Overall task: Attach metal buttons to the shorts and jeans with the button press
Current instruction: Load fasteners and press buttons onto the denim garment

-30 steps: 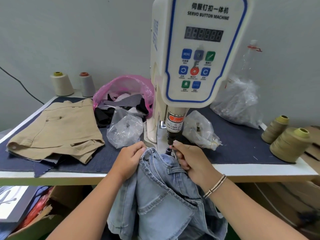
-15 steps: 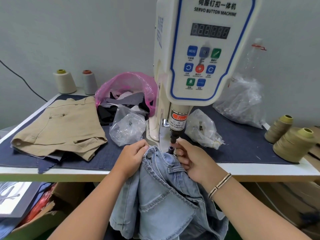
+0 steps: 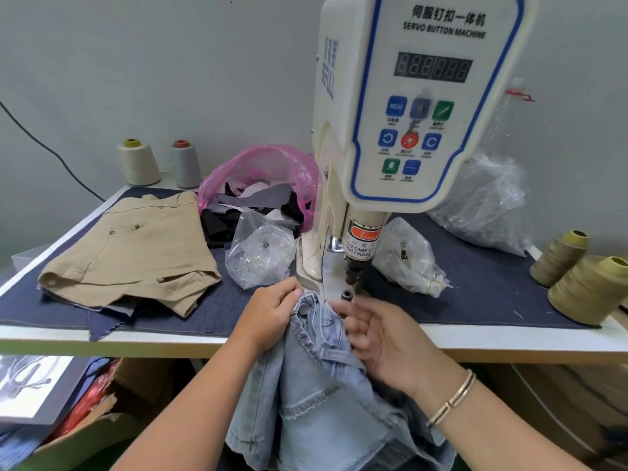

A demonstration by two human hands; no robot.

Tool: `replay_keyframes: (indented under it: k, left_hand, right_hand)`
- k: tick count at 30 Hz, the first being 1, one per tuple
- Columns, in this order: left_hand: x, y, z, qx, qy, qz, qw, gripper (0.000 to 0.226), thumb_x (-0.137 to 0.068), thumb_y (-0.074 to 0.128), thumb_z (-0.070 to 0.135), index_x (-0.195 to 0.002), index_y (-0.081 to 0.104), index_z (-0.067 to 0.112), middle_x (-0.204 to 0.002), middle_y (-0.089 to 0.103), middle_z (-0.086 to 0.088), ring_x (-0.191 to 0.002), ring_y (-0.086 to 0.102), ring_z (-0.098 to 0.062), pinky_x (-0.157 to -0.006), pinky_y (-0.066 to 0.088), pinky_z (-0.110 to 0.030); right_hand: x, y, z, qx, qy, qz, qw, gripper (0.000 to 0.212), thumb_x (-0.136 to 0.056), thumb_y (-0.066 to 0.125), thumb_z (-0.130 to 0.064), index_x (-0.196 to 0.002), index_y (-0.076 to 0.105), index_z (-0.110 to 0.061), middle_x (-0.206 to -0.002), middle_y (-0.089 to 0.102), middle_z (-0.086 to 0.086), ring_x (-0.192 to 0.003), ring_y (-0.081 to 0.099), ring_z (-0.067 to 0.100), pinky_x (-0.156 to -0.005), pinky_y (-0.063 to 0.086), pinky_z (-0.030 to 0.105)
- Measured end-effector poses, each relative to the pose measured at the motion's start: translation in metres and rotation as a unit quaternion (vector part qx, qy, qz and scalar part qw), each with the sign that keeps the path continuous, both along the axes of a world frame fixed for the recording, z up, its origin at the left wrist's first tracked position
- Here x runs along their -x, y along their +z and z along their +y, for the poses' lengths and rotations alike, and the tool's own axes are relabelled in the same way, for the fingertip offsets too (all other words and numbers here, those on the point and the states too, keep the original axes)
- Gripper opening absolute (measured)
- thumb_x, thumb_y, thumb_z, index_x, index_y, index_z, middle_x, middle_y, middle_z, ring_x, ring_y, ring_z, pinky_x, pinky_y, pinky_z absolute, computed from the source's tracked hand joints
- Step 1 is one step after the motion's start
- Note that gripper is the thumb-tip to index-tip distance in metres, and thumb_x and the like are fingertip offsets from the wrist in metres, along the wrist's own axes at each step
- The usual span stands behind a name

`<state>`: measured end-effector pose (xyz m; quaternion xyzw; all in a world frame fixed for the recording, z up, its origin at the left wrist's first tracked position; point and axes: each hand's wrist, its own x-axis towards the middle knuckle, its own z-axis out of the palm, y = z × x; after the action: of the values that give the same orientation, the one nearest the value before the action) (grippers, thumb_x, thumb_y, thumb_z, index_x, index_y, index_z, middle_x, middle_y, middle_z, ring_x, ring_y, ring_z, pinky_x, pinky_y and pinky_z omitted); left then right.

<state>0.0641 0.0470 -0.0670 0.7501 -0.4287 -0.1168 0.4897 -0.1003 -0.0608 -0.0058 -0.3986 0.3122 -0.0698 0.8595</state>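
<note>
Light blue denim jeans (image 3: 316, 402) hang over the table's front edge, with the waistband up by the white servo button machine (image 3: 424, 113). My left hand (image 3: 272, 311) grips the waistband just left of a metal button (image 3: 303, 309) set in it. The black lower die (image 3: 346, 295) stands bare under the press head (image 3: 353, 266). A little below the die, my right hand (image 3: 380, 338) is blurred, with its fingers loose over the denim and nothing seen in them. Khaki shorts (image 3: 129, 253) lie flat at the left of the table.
Two small clear bags of buttons (image 3: 261, 253) (image 3: 404, 260) flank the machine base. A pink bag of fabric scraps (image 3: 265, 171) sits behind, a large clear bag (image 3: 486, 205) at the back right. Thread cones stand at the back left (image 3: 139, 161) and right edge (image 3: 584, 287).
My right hand has drawn back from the lower die and its fingers have loosened. My left hand keeps its hold on the waistband.
</note>
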Motion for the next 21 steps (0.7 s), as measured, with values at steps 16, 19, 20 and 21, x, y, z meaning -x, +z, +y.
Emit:
replay_keyframes:
  k: [16,19,20,21]
  left_hand:
    - [0.0,-0.003,-0.001,-0.024,0.036,0.024,0.999,0.018,-0.076,0.04,0.033,-0.06,0.045,0.027,-0.061,0.055,0.009,-0.058,0.046,-0.019,-0.057,0.035,-0.035]
    - [0.0,-0.002,-0.002,-0.031,0.032,0.014,0.999,0.019,-0.078,0.04,0.035,-0.061,0.044,0.03,-0.064,0.057,0.01,-0.06,0.047,-0.011,-0.058,0.035,-0.036]
    - [0.0,-0.003,-0.001,-0.033,0.033,0.015,0.999,0.019,-0.078,0.04,0.034,-0.061,0.045,0.028,-0.065,0.059,0.006,-0.061,0.048,-0.012,-0.059,0.037,-0.038]
    - [0.0,-0.002,-0.001,-0.038,0.034,0.017,0.999,0.02,-0.077,0.039,0.034,-0.061,0.046,0.025,-0.067,0.061,0.001,-0.063,0.049,-0.014,-0.06,0.039,-0.04]
  right_hand:
    - [-0.172,0.011,0.016,0.779,0.16,0.205,0.57,0.03,-0.09,0.042,0.002,-0.112,0.062,-0.003,-0.116,0.061,0.016,-0.108,0.06,0.032,-0.081,0.049,0.036]
    - [-0.184,0.001,0.005,0.808,0.182,0.24,0.506,0.034,-0.092,0.042,0.0,-0.117,0.063,-0.01,-0.121,0.06,0.009,-0.111,0.059,0.029,-0.076,0.047,0.035]
    - [-0.189,-0.002,0.005,0.821,0.186,0.238,0.485,0.035,-0.092,0.043,-0.001,-0.118,0.063,-0.013,-0.121,0.06,0.007,-0.11,0.059,0.028,-0.072,0.044,0.034]
    - [-0.193,-0.005,0.006,0.834,0.188,0.233,0.463,0.034,-0.092,0.043,-0.001,-0.117,0.063,-0.014,-0.121,0.061,0.006,-0.109,0.06,0.027,-0.07,0.042,0.033]
